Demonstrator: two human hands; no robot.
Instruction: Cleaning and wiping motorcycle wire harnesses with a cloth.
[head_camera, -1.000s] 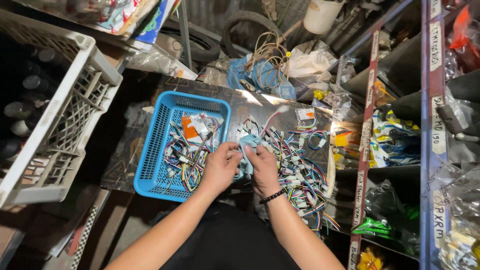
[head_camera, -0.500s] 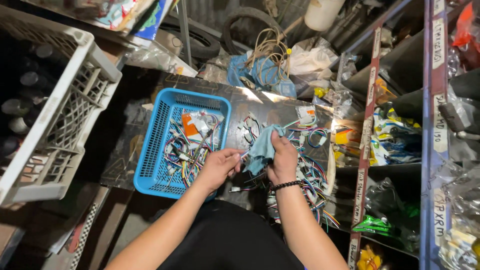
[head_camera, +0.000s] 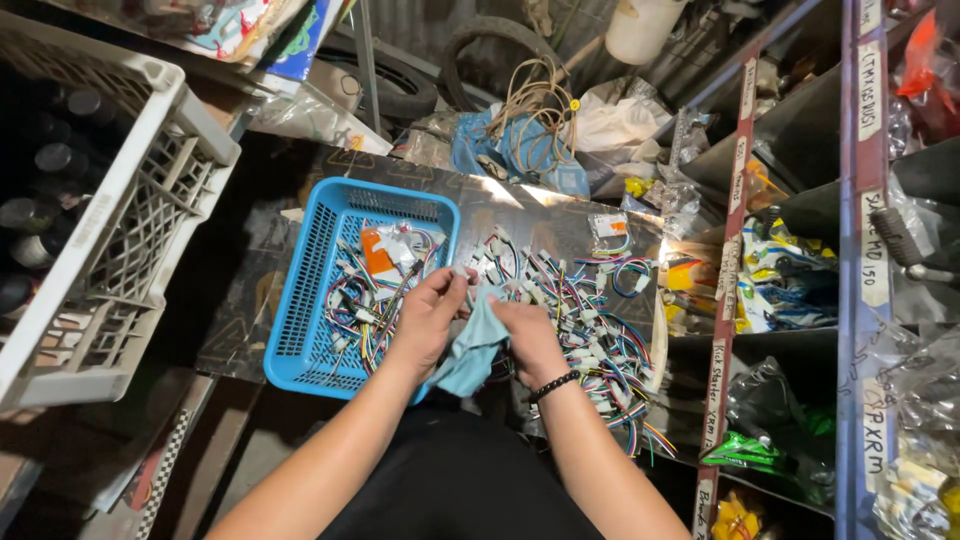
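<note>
left hand (head_camera: 428, 318): over the right edge of the blue basket (head_camera: 300, 290), fingers pinched narrow on a small white connector (head_camera: 462, 272) plus the top edge of the cloth

right hand (head_camera: 528, 335): just beside the left one, closed on the light blue cloth (head_camera: 470, 345), black wristband on the wrist

cloth: half a second ago lifted and spread up near the right hand, now bunched low between both hands and hanging toward the lap

connector: held at the left fingertips right at the basket rim, wire tail too small to follow

what changed: a second ago both hands down in the loose harness pile, now pulled back toward the body with cloth and connector together, looks like one piece getting a wipe

wire pile (head_camera: 580, 320): coloured harnesses with white plugs spread on the dark board (head_camera: 540, 215), right of the hands, looks about the same as before

basket contents: more harnesses and an orange-and-white packet (head_camera: 380, 255), well filled on the right half

around: grey crate (head_camera: 110, 230) with bottles far left, shelves (head_camera: 740, 200) with packets on the right, coil of tan cord (head_camera: 535, 100) at the back

guess on progress: plenty still unsorted on the board, so early to middle
</note>
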